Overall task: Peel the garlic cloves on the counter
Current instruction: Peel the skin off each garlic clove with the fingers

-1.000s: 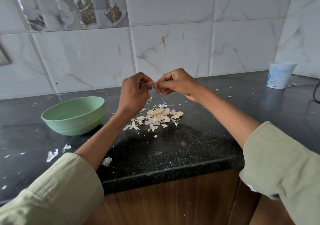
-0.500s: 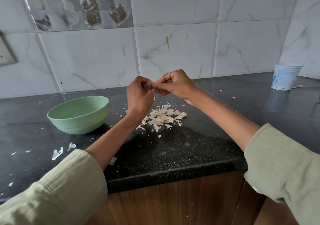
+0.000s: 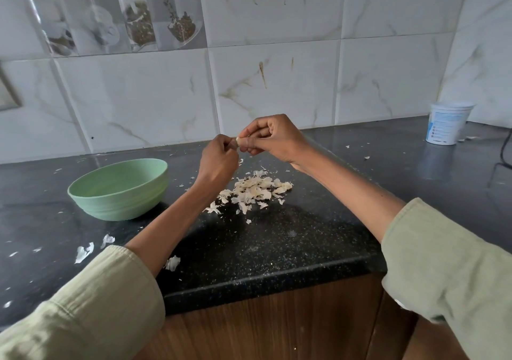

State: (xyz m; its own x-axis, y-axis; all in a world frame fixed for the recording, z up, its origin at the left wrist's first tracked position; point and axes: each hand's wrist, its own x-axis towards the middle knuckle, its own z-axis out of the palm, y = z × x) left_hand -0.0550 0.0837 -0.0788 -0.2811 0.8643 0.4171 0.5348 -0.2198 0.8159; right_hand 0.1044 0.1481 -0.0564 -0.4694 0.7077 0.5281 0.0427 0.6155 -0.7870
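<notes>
Both hands were raised above the dark counter (image 3: 277,246). The right hand (image 3: 273,136) had its fingers curled round a garlic clove (image 3: 237,139), only its pale tip showing. The left hand (image 3: 219,156) pinched at that tip, apparently on loose skin. A pile of peelings (image 3: 256,189) lay on the counter below the hands; a green bowl (image 3: 119,189) stood to the left. In my judgement, the holding hand should keep the clove steady while the other draws the skin off lengthwise, over the pile.
</notes>
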